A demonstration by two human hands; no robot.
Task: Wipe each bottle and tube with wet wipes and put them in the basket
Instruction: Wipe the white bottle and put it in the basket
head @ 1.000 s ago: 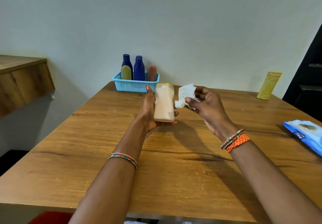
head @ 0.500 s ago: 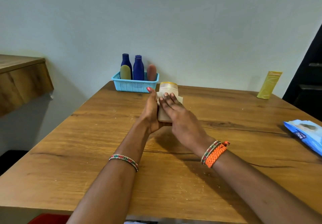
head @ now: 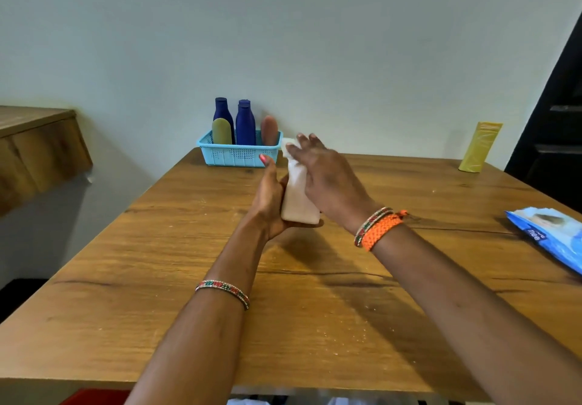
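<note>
- Head view: the left hand [head: 271, 196] is gripping a pale bottle [head: 297, 203] from its left side and underneath, thumb pointing up, holding it upright above the worktop [head: 157, 247].
- The right hand [head: 327, 174] is lying over the bottle's front and top with fingers nearly straight and spread, pressing a white wipe [head: 288, 146] against it; only a corner of the wipe is showing past the fingertips.
- The bottle is sitting in mid-air just in front of the basket [head: 239, 154], not in it.
- The basket is standing at the worktop's far edge by the wall, holding two blue bottles [head: 245, 127], an olive one [head: 222, 132] and a brown one [head: 269, 130], all upright.
- A yellow tube [head: 480, 147] is standing at the far right, leaning against the wall.
- A blue wipes pack [head: 548, 234] is lying at the right edge.
</note>
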